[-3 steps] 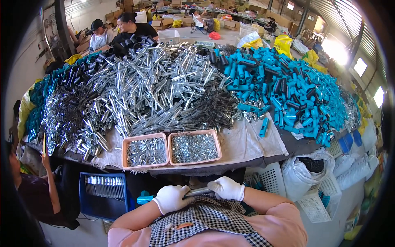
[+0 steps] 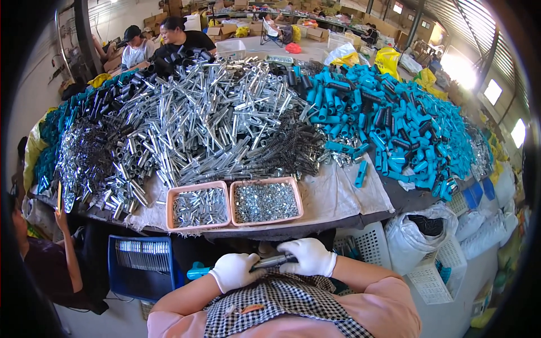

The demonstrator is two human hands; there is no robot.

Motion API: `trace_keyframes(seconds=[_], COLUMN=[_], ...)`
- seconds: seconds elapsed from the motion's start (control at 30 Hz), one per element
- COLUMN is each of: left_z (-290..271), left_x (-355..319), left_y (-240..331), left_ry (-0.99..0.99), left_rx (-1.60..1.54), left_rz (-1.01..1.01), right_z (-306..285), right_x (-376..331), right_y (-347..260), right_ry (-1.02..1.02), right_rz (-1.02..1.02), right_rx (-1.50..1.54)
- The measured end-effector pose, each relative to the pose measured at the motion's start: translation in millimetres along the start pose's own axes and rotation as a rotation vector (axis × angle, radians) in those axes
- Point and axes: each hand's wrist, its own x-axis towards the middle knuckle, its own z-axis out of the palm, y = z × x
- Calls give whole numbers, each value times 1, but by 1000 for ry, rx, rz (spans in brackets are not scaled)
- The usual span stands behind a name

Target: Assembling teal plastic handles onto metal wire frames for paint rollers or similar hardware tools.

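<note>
Near my waist, my left hand [image 2: 238,272], in a white glove, is closed around a metal tube tool [image 2: 270,262]. A teal end piece [image 2: 197,271] sticks out to the left of that hand, seemingly part of the same tool. My right hand [image 2: 309,258], also gloved in white, has its fingers and thumb around the tube's dark right end. Beyond my hands, at the table's front edge, sit two pink trays: the left tray [image 2: 169,209] holds small metal pins, the right tray [image 2: 301,204] small shiny metal pieces.
Heaps of metal rods [image 2: 225,107], dark springs [image 2: 296,147] and teal plastic parts [image 2: 406,124] cover the table. A blue bin [image 2: 141,290] stands at left, white crates [image 2: 434,279] and a sack [image 2: 414,239] at right. One person [image 2: 67,253] works at left; others sit across the table.
My right hand has shifted slightly on the tube's right end and its fingers have loosened a little, exposing more of the dark end. My left hand stays in place.
</note>
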Motion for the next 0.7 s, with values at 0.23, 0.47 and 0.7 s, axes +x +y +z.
trace_keyframes(seconds=[0.23,0.47,0.7], left_z=[-6,1,-17], left_x=[4,-19,-31], left_y=[-1,-1,-17], left_ry=[-78,-10,996], left_rx=[-90,33,-223], left_rz=[21,28,8], right_z=[14,26,-11], right_x=[0,9,55], right_y=[12,5,-18], right_ry=[-17,-207,-128], right_rz=[-217,-196,130], right_rx=[-120,-2,588])
